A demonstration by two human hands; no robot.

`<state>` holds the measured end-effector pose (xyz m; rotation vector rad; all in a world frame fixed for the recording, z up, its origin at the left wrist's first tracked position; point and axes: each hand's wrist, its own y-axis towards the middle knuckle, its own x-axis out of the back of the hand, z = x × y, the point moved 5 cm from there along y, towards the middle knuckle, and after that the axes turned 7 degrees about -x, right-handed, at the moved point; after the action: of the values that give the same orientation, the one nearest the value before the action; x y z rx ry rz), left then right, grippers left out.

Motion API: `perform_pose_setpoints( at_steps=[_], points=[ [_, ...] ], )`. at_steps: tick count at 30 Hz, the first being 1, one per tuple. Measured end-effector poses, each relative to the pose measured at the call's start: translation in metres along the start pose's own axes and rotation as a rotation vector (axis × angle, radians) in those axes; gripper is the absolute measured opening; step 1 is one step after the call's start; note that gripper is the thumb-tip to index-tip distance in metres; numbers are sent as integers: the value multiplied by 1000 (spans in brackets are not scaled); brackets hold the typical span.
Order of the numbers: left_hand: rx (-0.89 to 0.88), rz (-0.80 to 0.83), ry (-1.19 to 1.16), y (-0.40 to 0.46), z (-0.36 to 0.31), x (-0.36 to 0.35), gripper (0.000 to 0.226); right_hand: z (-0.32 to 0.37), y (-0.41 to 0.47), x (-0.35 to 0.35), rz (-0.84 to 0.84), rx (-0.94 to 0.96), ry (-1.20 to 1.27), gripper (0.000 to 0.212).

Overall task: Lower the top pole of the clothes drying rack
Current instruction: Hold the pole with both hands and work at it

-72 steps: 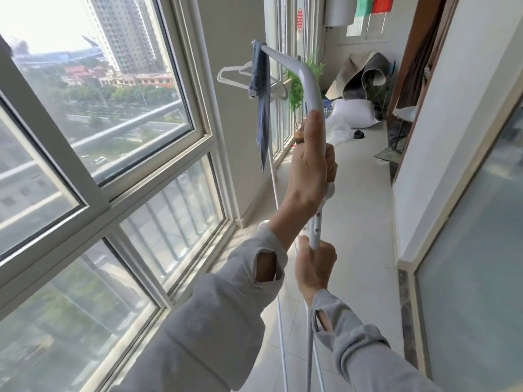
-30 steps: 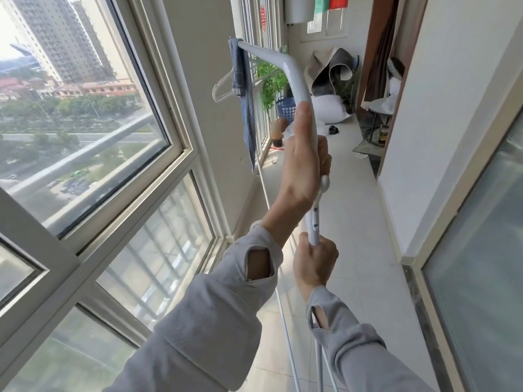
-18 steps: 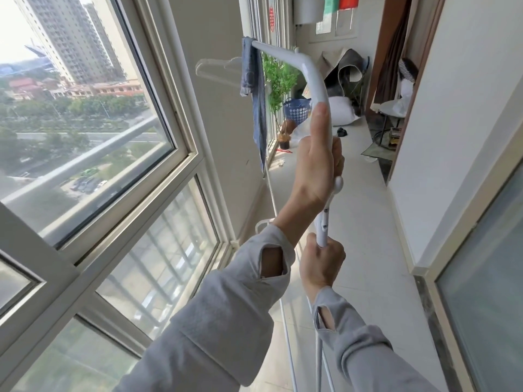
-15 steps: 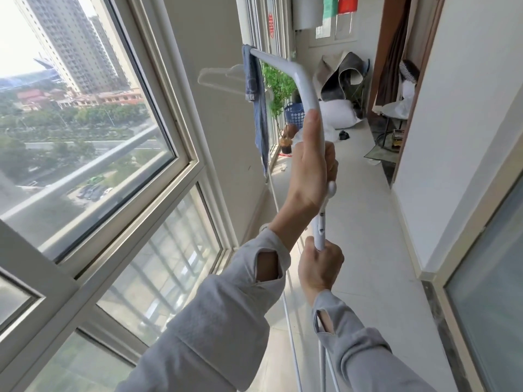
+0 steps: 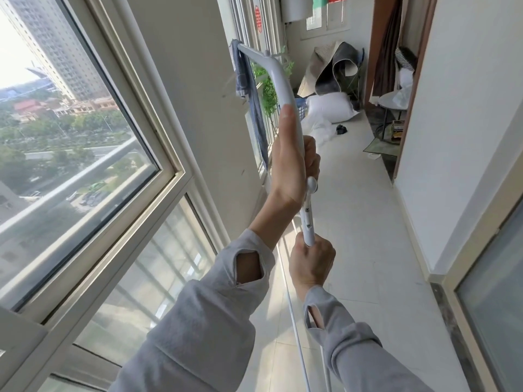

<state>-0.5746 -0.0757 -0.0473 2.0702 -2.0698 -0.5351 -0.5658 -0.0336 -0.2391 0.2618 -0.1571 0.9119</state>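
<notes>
Head view: the top pole (image 5: 285, 89) is gripped by the left hand (image 5: 288, 168) at its bend — rising up and away beyond it — while the right hand (image 5: 311, 264) is clenched directly below, around the upright (image 5: 308, 219).

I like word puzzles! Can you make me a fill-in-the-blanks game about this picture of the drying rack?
1. The left hand grips the curved white metal pole ____ the right hand.
2. Both sleeves are ____ in colour.
3. The blue cloth hangs from the pole's ____ end.
4. The big glass window is on the person's ____ side.

Missing words: above; grey; far; left
</notes>
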Motion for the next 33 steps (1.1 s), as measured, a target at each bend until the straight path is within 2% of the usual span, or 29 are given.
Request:
perform_pose_setpoints(
  at_steps=[19, 25, 33],
  points=[
    [30, 57, -76, 72, 24, 40, 56, 15, 37, -71, -42, -53, 9, 31],
    [-22, 98, -31, 90, 25, 45, 62, 18, 51, -84, -71, -51, 48, 39],
    [-29, 100, -22, 124, 39, 50, 61, 20, 77, -112, -55, -51, 41, 35]
  ],
)
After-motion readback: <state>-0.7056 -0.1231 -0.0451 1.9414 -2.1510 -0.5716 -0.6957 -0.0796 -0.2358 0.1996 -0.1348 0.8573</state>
